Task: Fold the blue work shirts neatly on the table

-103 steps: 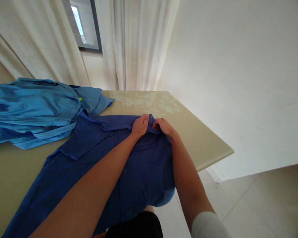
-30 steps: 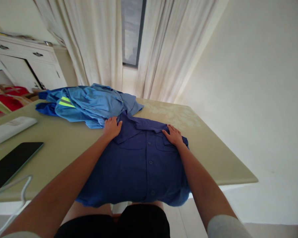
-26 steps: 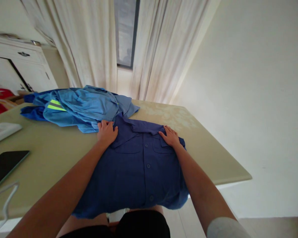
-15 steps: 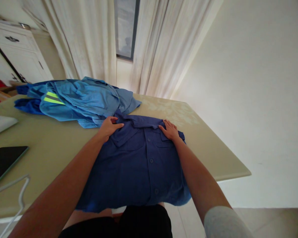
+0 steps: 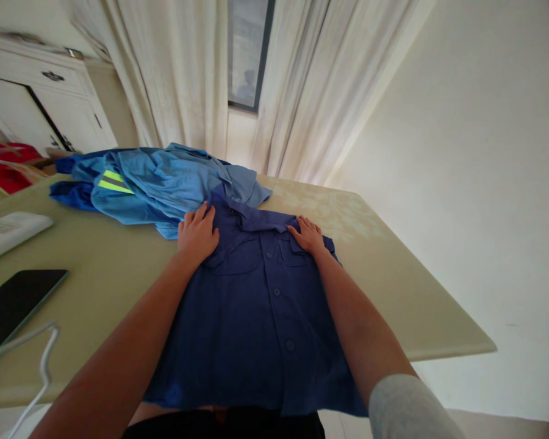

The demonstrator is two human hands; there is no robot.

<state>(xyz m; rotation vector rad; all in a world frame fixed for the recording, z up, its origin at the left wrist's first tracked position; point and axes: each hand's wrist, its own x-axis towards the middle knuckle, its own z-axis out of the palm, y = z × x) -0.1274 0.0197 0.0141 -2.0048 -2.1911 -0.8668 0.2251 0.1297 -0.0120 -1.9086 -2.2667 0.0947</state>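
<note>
A dark blue button-up shirt (image 5: 260, 305) lies front side up on the beige table (image 5: 393, 286), its sides folded under and its hem hanging over the near edge. My left hand (image 5: 197, 233) lies flat, fingers spread, on the shirt's left shoulder. My right hand (image 5: 307, 234) presses flat on the right shoulder, beside the collar (image 5: 251, 218). Neither hand grips the cloth.
A heap of light blue work clothes (image 5: 155, 186) with a yellow reflective stripe lies just behind the shirt. At the left lie a dark tablet (image 5: 13, 305), a white flat object (image 5: 9, 228) and a white cable (image 5: 36, 372). Curtains, a window and a white cabinet (image 5: 41, 103) stand beyond.
Both hands went from pinching the collar to lying flat on the shoulders. The shirt now lies narrower and squarer, with its sleeves tucked under. In the last half second the left hand flattened.
</note>
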